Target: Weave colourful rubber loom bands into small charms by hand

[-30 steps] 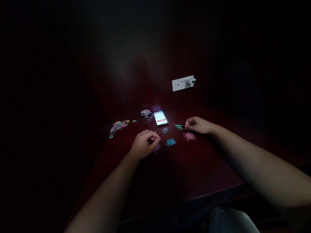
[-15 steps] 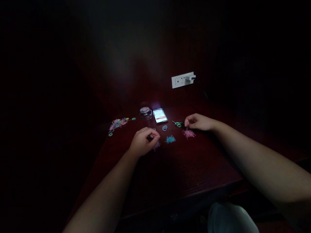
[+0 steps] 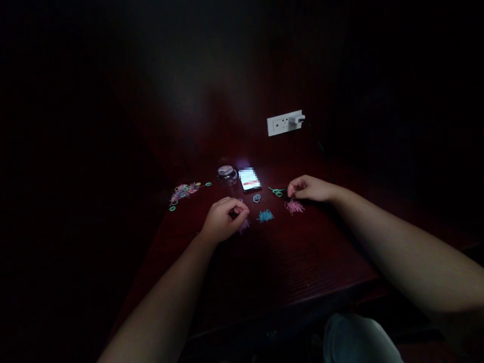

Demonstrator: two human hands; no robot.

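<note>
Left hand [image 3: 226, 220] was curled, purple bands [image 3: 244, 226] at its four o'clock; right hand [image 3: 307, 189] also, pink bands [image 3: 295, 206] at seven; whether they pinched anything, I could not tell.

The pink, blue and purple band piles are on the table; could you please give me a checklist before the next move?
1. Gap between pink band pile and blue band pile: ok.
2. Full view of purple band pile: not ok, left hand hides part.
3. Whether right hand touches the pink band pile: cannot tell.
4. Whether left hand is empty: cannot tell.
5. Separate mixed band pile: ok.
</note>
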